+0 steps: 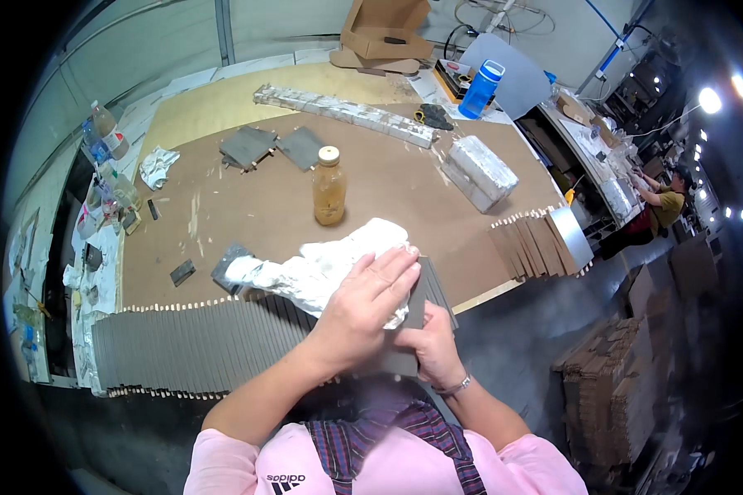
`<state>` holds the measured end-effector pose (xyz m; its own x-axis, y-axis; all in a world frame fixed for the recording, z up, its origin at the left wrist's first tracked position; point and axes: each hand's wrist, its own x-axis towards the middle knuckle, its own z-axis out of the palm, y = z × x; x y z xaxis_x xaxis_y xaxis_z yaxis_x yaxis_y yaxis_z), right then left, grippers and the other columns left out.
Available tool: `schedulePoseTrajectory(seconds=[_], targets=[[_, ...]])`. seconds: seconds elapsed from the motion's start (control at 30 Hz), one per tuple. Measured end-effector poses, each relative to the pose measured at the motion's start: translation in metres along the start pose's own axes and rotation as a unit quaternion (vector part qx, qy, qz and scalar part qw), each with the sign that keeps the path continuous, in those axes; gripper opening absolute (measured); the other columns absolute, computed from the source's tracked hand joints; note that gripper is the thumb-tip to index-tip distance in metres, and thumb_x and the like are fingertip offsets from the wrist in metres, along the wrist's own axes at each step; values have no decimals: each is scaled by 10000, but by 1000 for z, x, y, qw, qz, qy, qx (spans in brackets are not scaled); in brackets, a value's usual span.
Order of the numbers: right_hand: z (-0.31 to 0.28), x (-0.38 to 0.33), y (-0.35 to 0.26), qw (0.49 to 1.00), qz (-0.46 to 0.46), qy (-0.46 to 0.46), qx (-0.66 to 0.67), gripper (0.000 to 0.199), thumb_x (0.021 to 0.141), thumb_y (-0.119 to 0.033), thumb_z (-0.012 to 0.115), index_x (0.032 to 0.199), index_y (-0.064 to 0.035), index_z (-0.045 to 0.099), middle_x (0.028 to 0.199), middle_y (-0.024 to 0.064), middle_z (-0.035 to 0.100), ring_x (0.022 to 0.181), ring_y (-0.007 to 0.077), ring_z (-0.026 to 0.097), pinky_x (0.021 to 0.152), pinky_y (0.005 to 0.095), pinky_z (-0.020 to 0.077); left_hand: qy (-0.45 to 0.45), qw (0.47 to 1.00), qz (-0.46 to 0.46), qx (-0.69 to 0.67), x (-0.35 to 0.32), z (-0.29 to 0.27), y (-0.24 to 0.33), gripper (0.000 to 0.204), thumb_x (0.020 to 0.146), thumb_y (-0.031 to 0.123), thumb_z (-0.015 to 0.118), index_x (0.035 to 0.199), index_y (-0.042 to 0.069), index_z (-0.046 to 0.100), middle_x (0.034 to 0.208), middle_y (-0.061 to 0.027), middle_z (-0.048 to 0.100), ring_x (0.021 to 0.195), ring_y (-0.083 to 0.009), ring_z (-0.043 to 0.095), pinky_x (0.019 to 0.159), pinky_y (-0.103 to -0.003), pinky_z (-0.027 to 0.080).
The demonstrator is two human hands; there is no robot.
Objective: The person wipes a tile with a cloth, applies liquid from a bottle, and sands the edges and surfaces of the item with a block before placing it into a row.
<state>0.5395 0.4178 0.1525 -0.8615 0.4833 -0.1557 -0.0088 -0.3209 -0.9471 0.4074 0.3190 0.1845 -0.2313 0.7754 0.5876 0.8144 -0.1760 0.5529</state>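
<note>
The left hand [362, 312] lies palm down on a bunched white cloth [351, 252], its fingers long and close together; from where I stand I can't tell whether they pinch any of the fabric or only rest on it. The right hand [436, 351] is easier to read: it is closed on the near right side of a flat grey panel [418, 299], thumb on the upper face and the other fingers mostly out of sight, presumably beneath, so the piece seems backed from one side while the cloth bears on it from the other. The panel is at the near edge of the brown-topped worktable [256, 210], close in front of the person's chest, which probably spares the arms a long reach. Just left of it runs a tightly packed row of grey panels [198, 346], light pegs showing along its far and near sides; packed so closely, the pieces look to prop each other up. A fanned group of brown panels [530, 246] leans at the right corner, perhaps kept in line by the same crowding. The capped bottle of amber liquid [329, 194] stands upright beyond the cloth, near enough to reach yet clear of the elbows, and the pale wrapped block [483, 172] and long wrapped bar [347, 114] sit farther back, leaving the middle roomy.
</note>
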Motion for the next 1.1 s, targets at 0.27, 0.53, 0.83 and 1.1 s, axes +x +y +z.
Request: schedulePoseTrajectory(seconds=[0.27, 0.53, 0.83, 1.1], targets=[[-24, -15, -13, 993, 41, 27, 105, 410, 711, 42, 625, 1119, 61, 581, 997, 89, 660, 869, 165, 649, 800, 290, 532, 195, 958, -180, -104, -21, -16, -77, 517, 754, -158, 419, 1208, -18, 625, 1212, -186, 634, 1157, -303, 595, 997, -343, 451], [-24, -15, -28, 946, 51, 70, 312, 468, 740, 32, 546, 1208, 53, 550, 1070, 105, 649, 963, 194, 642, 842, 311, 525, -118, 990, 71, 11, -1, -2, 26, 500, 718, -50, 601, 1197, 89, 631, 1233, -116, 627, 1235, -305, 535, 1081, -536, 322], [-42, -20, -33, 975, 4, 68, 212, 417, 726, 79, 527, 1142, 96, 544, 1026, 180, 660, 876, 261, 687, 822, 373, 570, 132, 927, -299, -184, -15, -29, -34, 403, 806, -91, 456, 1148, -12, 652, 1020, -120, 698, 886, -178, 675, 817, -305, 546], [-49, -28, -29, 968, -13, 79, 238, 412, 725, 93, 491, 1131, 126, 550, 1049, 202, 658, 908, 267, 689, 841, 382, 572, -67, 997, 43, 0, -20, -4, -16, 578, 593, -84, 604, 1126, 122, 692, 1218, -38, 658, 1182, -292, 554, 1045, -529, 360]])
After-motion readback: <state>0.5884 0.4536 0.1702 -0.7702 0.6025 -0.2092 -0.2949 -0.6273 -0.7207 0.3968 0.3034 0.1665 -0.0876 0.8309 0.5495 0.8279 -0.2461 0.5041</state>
